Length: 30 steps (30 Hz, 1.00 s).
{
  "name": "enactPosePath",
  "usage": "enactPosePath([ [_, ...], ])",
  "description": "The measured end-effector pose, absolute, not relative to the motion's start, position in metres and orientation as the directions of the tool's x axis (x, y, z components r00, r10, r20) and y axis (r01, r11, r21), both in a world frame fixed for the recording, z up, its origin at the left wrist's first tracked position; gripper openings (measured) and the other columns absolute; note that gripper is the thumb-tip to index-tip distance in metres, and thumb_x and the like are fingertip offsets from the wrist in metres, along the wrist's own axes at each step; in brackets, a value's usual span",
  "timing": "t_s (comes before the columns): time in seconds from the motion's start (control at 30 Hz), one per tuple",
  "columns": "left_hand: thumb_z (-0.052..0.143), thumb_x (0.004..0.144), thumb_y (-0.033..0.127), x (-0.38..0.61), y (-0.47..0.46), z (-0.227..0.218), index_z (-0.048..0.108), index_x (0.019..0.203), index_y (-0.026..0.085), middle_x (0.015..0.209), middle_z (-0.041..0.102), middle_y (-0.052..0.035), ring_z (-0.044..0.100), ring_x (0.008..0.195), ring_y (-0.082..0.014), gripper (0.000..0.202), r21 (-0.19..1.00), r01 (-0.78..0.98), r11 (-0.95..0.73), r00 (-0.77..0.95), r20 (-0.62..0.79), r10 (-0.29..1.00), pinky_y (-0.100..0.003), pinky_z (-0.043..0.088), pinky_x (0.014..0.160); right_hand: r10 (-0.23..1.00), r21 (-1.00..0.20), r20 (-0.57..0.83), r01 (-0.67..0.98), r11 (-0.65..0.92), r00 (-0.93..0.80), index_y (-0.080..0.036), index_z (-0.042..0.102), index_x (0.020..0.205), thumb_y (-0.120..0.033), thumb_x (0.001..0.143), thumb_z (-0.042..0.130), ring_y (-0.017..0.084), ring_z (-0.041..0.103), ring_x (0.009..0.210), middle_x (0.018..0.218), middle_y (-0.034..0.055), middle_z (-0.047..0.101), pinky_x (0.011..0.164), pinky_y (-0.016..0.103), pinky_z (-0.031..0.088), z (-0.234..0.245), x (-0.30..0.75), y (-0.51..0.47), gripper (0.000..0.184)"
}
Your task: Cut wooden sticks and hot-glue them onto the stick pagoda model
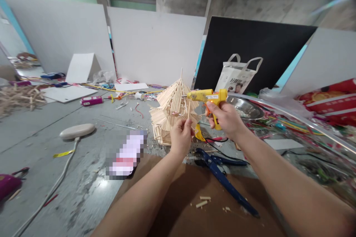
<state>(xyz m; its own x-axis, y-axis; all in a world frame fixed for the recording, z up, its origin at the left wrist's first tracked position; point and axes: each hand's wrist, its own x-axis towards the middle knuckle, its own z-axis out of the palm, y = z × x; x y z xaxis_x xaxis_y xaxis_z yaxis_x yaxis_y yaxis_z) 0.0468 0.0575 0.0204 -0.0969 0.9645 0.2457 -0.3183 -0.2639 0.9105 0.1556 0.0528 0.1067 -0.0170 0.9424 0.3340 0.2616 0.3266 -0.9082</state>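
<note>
A small tower-like model [167, 118] built of thin wooden sticks, with a pointed roof, stands on the floor in front of me. My right hand [224, 114] is closed round the handle of a yellow hot glue gun [207, 96], whose nozzle points left at the roof. Just in front of the model, my left hand [181, 135] pinches a short wooden stick [189, 111] upright below the nozzle. Whether nozzle and stick touch, I cannot tell.
Blue-handled cutters [222, 179] and stick offcuts [201, 204] lie on a brown board [178, 200] nearest me. A phone [128, 153] and a white power strip [77, 132] are left. Behind the glue gun sits a metal bowl [247, 108]; a paper bag [236, 76] leans against a black panel.
</note>
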Motion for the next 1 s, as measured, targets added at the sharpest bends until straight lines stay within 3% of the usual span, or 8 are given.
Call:
enactPosePath([
  [0.33, 0.049, 0.073, 0.041, 0.034, 0.066, 0.032, 0.046, 0.063, 0.015, 0.037, 0.042, 0.0071, 0.032, 0.027, -0.0028, 0.028, 0.913, -0.343, -0.22, -0.111, 0.193, 0.975, -0.014, 0.022, 0.029, 0.94, -0.922, 0.341, 0.199, 0.333, 0.01, -0.018, 0.048, 0.076, -0.04, 0.074, 0.05, 0.003, 0.041, 0.032, 0.069, 0.0001, 0.056, 0.034, 0.022, 0.035, 0.106, 0.156, 0.054, 0.022],
  [0.57, 0.052, 0.07, 0.04, 0.028, 0.076, 0.031, 0.047, 0.066, 0.015, 0.038, 0.042, 0.0079, 0.031, 0.026, -0.0021, 0.026, 0.87, -0.451, -0.197, -0.079, 0.181, 0.98, -0.014, 0.021, 0.029, 0.946, -0.928, 0.325, 0.201, 0.315, 0.018, -0.019, 0.048, 0.078, -0.04, 0.075, 0.05, 0.003, 0.04, 0.032, 0.061, -0.003, 0.055, 0.039, 0.023, 0.04, 0.104, 0.158, 0.05, 0.021],
  [0.87, 0.053, 0.069, 0.041, 0.026, 0.078, 0.034, 0.047, 0.067, 0.015, 0.038, 0.043, 0.0079, 0.031, 0.026, -0.0021, 0.026, 0.855, -0.495, -0.153, -0.06, 0.142, 0.988, -0.015, 0.02, 0.029, 0.95, -0.938, 0.311, 0.174, 0.301, 0.034, -0.018, 0.047, 0.074, -0.039, 0.073, 0.053, 0.004, 0.041, 0.032, 0.059, -0.0039, 0.051, 0.034, 0.021, 0.034, 0.102, 0.158, 0.048, 0.022],
  [1.0, 0.053, 0.069, 0.042, 0.026, 0.079, 0.035, 0.047, 0.068, 0.015, 0.038, 0.043, 0.008, 0.032, 0.026, -0.0019, 0.028, 0.86, -0.489, -0.145, -0.061, 0.132, 0.989, -0.014, 0.02, 0.029, 0.953, -0.941, 0.302, 0.17, 0.294, 0.026, -0.017, 0.048, 0.076, -0.041, 0.071, 0.053, 0.003, 0.041, 0.033, 0.067, -0.0017, 0.054, 0.033, 0.02, 0.033, 0.101, 0.158, 0.047, 0.025],
])
